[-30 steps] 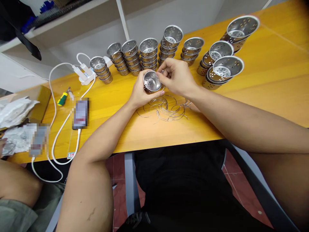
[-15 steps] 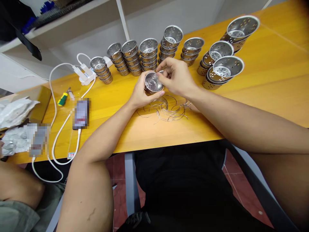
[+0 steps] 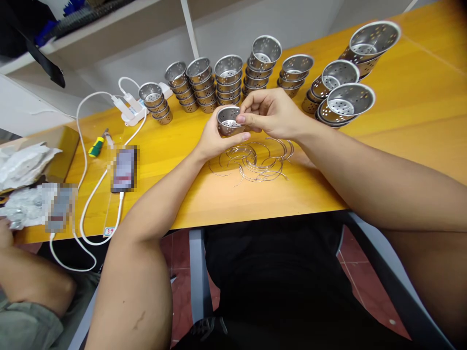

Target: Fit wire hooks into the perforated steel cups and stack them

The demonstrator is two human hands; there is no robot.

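Note:
A small perforated metal cup (image 3: 226, 114) is in my left hand (image 3: 213, 140), whose fingers wrap its far side while the thumb lies along the near side. At the cup's right rim, my right hand (image 3: 274, 114) has thumb and forefinger pinched together. Whatever sits between those fingertips is too small or hidden to make out. Below both hands, several thin curved metal wires (image 3: 255, 167) lie in a loose heap on the yellow table (image 3: 204, 204).
Stacks of like perforated cups (image 3: 228, 73) line the back, with more stacks (image 3: 350, 103) at right. Left are a power strip (image 3: 133, 113), white cables, a green-yellow screwdriver (image 3: 96, 147), a phone (image 3: 124, 170) and plastic bags (image 3: 25, 163). Another person's arm (image 3: 32, 272) shows lower left.
The cup has tipped so its mouth faces me less. My right hand's pinch stays at the rim, its fingers curled a little lower. The view has shifted slightly.

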